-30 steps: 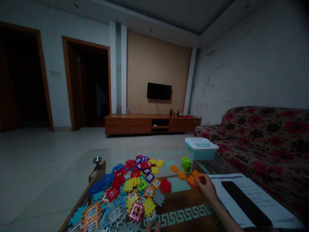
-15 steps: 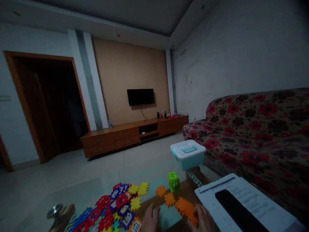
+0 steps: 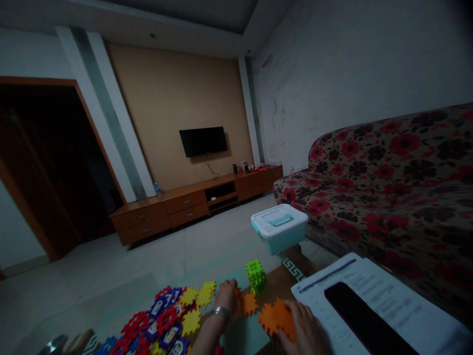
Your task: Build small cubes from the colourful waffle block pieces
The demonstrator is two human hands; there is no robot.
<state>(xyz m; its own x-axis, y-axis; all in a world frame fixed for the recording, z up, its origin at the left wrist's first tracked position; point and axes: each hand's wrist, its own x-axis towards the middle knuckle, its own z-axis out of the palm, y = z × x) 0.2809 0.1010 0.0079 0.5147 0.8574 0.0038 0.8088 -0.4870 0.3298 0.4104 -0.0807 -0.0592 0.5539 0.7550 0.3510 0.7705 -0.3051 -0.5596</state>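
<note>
My left hand (image 3: 226, 296), with a silver bracelet on its wrist, has its fingers closed at an orange toothed tile (image 3: 238, 297), which it partly covers. Another flat orange tile (image 3: 249, 303) lies just to the right. My right hand (image 3: 305, 328) grips joined orange toothed tiles (image 3: 276, 316) by their right side; its fingertips are partly hidden. A green cube (image 3: 256, 276) built of similar tiles stands behind the orange ones. Left of my left hand lie yellow tiles (image 3: 191, 321) and a heap of red tiles (image 3: 136, 323) mixed with purple and blue.
Papers (image 3: 354, 276) with a black phone (image 3: 364, 313) on top lie at the right of the glass table. A lidded turquoise box (image 3: 281, 239) stands at the far table corner. Beyond are a floral sofa (image 3: 388, 182) and a TV cabinet (image 3: 185, 207).
My left hand has moved forward from the near table edge to the far orange tile. My right hand still holds the joined orange tiles, now slightly raised. The view has turned a little right.
</note>
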